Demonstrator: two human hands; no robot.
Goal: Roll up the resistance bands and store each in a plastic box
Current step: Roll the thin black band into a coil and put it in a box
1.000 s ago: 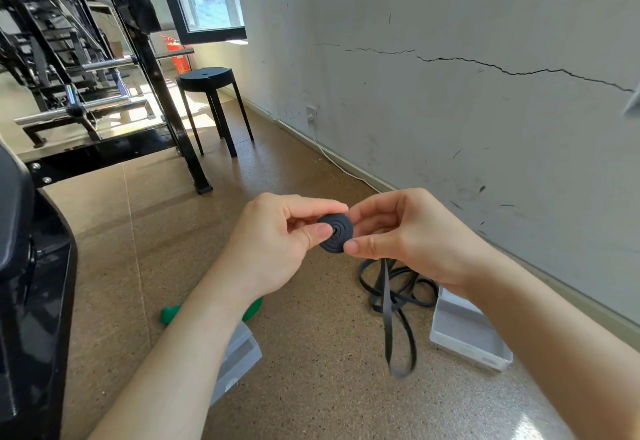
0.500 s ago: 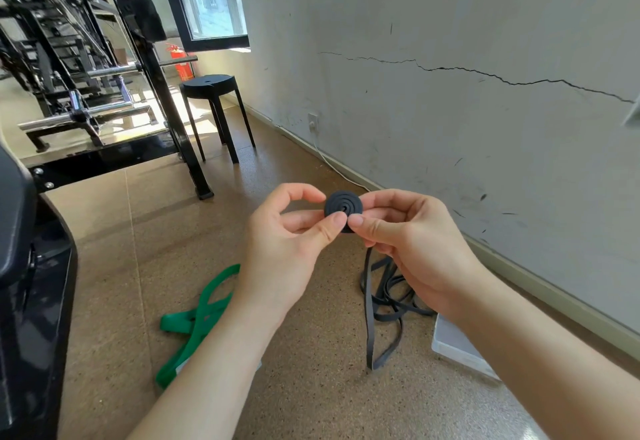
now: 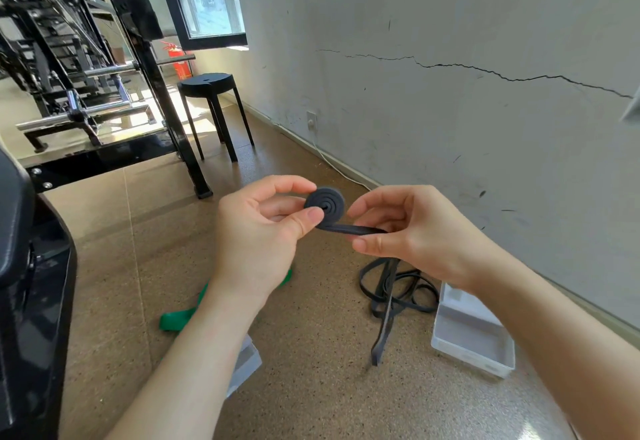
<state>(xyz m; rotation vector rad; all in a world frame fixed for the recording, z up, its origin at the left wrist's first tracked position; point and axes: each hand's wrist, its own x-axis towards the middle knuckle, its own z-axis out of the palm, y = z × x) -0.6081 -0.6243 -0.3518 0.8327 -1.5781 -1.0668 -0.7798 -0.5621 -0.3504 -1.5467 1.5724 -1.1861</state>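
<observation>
The left hand [image 3: 263, 228] pinched the coiled part of the black resistance band [image 3: 325, 206] between thumb and curled fingers, the spiral face turned toward the camera. From the coil's underside the strap ran roughly level to the right into the right hand [image 3: 415, 232], which pinched it between thumb and fingers. Below that hand the strap hung down lengthwise to a loose heap on the cork floor [image 3: 311, 387]. A clear plastic box [image 3: 474, 346] lay just beside the heap. A green resistance band [image 3: 176, 318] and a second plastic box [image 3: 247, 363] lay under the left forearm. A black stool [image 3: 207, 81] stood well beyond.
</observation>
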